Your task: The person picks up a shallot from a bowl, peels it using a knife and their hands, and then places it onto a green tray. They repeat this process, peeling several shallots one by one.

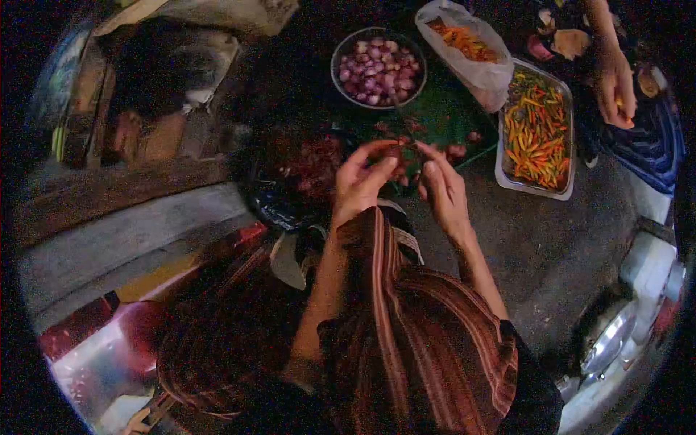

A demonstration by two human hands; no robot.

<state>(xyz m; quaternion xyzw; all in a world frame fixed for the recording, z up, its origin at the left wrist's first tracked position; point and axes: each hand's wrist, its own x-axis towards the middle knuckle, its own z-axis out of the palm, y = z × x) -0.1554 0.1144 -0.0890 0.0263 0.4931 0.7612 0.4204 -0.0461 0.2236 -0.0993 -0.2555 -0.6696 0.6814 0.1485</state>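
Observation:
Above the near edge of a dark green tray (pixel 464 119), my two hands meet in front of my knees. My left hand (pixel 360 175) is closed, with a small dark reddish shallot (pixel 395 154) at its fingertips. My right hand (pixel 444 187) has its thumb and fingers drawn together close beside that shallot; what they pinch is too dark to make out. A few loose shallots (pixel 457 151) and bits of skin lie on the tray. Beyond it stands a round metal bowl (pixel 335 72) full of peeled purple shallots. Left of my hands, reddish skins (pixel 315 163) fill a black plastic bag (pixel 272 206).
A clear plastic tub (pixel 500 170) of orange and green chillies stands at right, beside a plastic bag (pixel 478 72) with more chillies. Another person's hand (pixel 616 90) holds something small and orange at upper right. Metal pans (pixel 612 337) sit at lower right.

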